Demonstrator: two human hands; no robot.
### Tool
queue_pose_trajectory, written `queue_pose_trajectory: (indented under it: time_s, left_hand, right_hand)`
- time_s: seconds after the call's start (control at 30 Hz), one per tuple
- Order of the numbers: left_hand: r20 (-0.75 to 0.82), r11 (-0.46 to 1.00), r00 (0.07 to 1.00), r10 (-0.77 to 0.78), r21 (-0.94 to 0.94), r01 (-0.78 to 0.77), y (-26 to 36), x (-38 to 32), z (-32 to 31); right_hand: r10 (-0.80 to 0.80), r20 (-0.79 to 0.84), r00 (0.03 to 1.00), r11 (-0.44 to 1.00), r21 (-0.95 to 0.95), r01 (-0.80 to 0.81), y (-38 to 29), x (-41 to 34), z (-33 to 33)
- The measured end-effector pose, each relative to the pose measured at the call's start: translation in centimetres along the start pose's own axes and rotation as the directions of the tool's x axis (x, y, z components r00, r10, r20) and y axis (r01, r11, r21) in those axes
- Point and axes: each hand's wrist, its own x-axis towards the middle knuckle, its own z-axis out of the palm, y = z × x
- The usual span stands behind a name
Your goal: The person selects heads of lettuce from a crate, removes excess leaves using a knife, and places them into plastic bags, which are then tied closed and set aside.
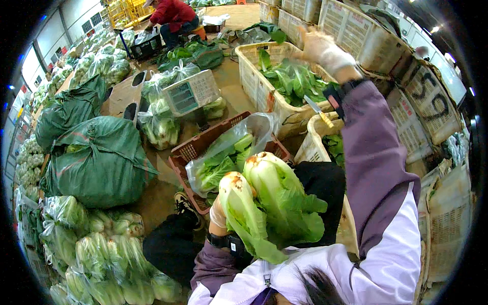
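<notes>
Two heads of napa cabbage, a slimmer one [242, 213] and a fuller one [284, 198], lean together over my lap with their cut bases up. My left hand [218, 216] grips them from the side; most of its fingers are hidden behind the leaves. Stretched out over the far cream plastic crate [256, 76] is my right hand [324, 47], in a pale glove and blurred, its fingers apart and nothing visible in them. Loose cabbage leaves [293, 82] lie in that crate. A knife with a yellowish handle [324, 119] rests at the crates' near rims.
Before me, a reddish-brown crate [183, 158] holds a clear plastic bag [198, 177] with cabbage. A weighing scale [192, 93] stands behind it. Green wrapped bundles [99, 164] and bagged cabbages [106, 263] lie left. Stacked crates [431, 95] line the right. A person [171, 17] bends farther off.
</notes>
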Motion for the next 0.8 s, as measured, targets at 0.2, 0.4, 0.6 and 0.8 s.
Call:
queue_pose_trajectory:
  time_s: [0.2,0.4,0.6,0.8]
  left_hand:
    - [0.053,0.75,0.976,-0.21,-0.632,0.196,4.1,2.1,-0.7]
    - [0.044,0.819,0.972,-0.23,-0.53,0.218,5.0,2.2,-1.0]
    - [0.134,0.676,0.948,-0.288,-0.673,0.301,6.8,3.7,0.2]
    - [0.216,0.899,0.94,-0.264,-0.298,0.32,7.9,5.1,0.2]
  right_hand:
    - [-0.478,0.26,0.839,0.382,0.922,-0.068,-11.7,-16.4,-4.5]
    - [-0.366,0.274,0.889,0.056,0.96,-0.273,-12.9,-21.0,-2.6]
    - [-0.329,0.197,0.924,0.135,0.978,-0.16,-13.6,-21.5,-6.3]
    - [-0.622,0.001,0.783,0.312,0.918,0.247,-15.7,-20.8,-6.3]
